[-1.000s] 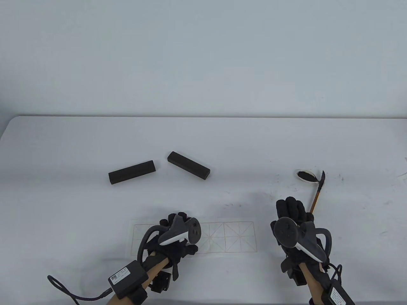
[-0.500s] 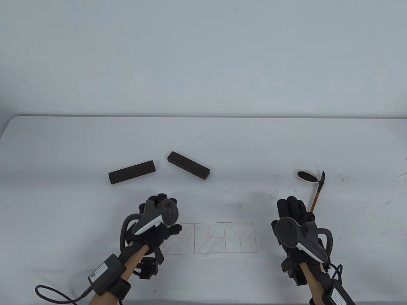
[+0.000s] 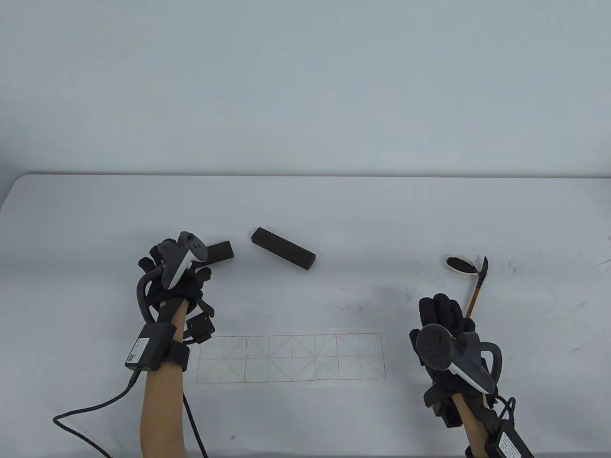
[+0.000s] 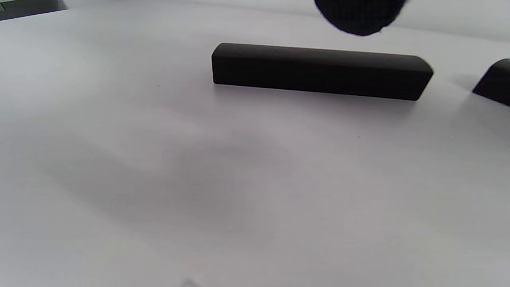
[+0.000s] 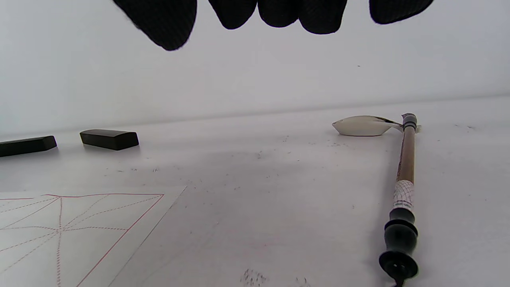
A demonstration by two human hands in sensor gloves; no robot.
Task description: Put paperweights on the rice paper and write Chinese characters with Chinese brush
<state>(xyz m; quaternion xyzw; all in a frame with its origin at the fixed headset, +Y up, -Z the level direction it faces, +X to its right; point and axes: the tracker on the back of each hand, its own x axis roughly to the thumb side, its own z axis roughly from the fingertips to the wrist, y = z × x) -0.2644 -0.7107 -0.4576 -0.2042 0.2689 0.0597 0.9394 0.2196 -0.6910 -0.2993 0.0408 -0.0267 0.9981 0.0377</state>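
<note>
Black, square-edged and matte, the left paperweight fills the left wrist view whole, lying flat on the table, with one gloved fingertip hanging above it and not touching; in the table view most of this bar is hidden under the left hand and its tracker, only its right end showing. From that overhead view the fingers look spread and relaxed over the bar, holding nothing. The right paperweight lies just beside it, tilted, apart from it by a small gap; only its corner enters the left wrist view.

The right wrist view shows the brush from low down: a brown shaft with a black knobbed end near the camera, its head resting at the white ink dish. In the table view the shaft is partly covered by the right hand, which sits near the brush's near end, fingers loosely extended, gripping nothing; their tips hang clear of the table in the wrist view.

Rice paper, white with a red grid of boxes and dashed diagonals, lies flat between the hands, nearer the person than both paperweights, bearing nothing. Dark ink specks mark the white table around the dish.
</note>
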